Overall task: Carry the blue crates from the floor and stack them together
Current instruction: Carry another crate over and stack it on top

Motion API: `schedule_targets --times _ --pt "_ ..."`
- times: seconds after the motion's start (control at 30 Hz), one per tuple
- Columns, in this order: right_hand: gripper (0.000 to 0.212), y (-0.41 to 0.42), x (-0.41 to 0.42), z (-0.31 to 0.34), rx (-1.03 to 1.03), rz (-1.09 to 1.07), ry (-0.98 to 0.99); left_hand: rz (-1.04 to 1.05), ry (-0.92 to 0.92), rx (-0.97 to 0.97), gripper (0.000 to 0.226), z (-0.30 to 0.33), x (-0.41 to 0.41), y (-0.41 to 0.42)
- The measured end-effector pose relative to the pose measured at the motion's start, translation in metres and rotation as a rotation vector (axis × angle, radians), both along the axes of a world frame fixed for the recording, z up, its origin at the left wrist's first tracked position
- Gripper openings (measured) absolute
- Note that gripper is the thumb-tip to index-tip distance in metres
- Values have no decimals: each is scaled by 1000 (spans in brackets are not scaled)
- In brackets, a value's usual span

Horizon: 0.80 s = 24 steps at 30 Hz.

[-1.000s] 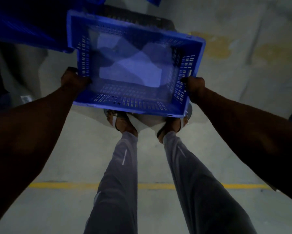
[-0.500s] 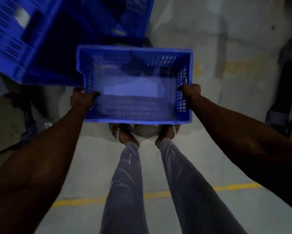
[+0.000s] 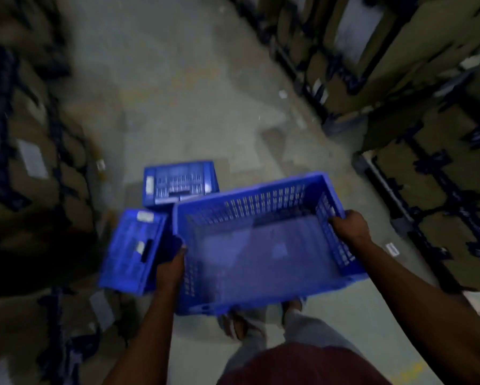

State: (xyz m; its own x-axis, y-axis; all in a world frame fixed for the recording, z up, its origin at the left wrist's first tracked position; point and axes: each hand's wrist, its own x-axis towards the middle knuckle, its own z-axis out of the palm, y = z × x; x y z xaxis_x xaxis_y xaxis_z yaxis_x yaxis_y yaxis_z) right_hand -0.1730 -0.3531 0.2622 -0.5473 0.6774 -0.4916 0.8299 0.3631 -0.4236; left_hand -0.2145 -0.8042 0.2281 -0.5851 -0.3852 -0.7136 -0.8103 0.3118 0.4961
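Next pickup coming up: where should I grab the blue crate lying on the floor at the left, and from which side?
The left floor crate appears to lie tipped over, with a dark handle slot in its upturned wall. Come down from above and hook fingers into that slot, the other hand on the near edge. The held crate occupies the left hand and right hand, so set it down first.

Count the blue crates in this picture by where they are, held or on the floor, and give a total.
Held crate, gripped by the left hand and right hand: 1
Floor crates, near and far: 2
Total: 3
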Motion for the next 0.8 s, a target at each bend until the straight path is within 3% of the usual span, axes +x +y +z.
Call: schedule_targets --times 0.2,0.27,0.33,0.4,0.43,0.53,0.67,0.8 --pt "37 38 26 87 -17 -175 150 -186 150 46 79 90 -71 66" --pt "44 55 34 104 -20 -252 201 -242 186 -4 78 67 -107 78" --pt "46 69 41 121 -16 -318 252 -294 225 -63 91 74 -133 102" --pt "41 78 50 140 -9 -369 278 -341 268 -74 84 128 -133 139" --pt "36 87 56 143 -6 -401 283 -382 284 -84 74 166 -123 160" --pt "39 117 74 143 -11 -520 341 -471 274 -70 54 193 -131 209" --pt "42 136 104 136 -44 -668 373 -568 334 -70 56 205 -146 267" --pt "38 130 144 133 -57 -871 386 -733 278 -23 63 204 -158 322"
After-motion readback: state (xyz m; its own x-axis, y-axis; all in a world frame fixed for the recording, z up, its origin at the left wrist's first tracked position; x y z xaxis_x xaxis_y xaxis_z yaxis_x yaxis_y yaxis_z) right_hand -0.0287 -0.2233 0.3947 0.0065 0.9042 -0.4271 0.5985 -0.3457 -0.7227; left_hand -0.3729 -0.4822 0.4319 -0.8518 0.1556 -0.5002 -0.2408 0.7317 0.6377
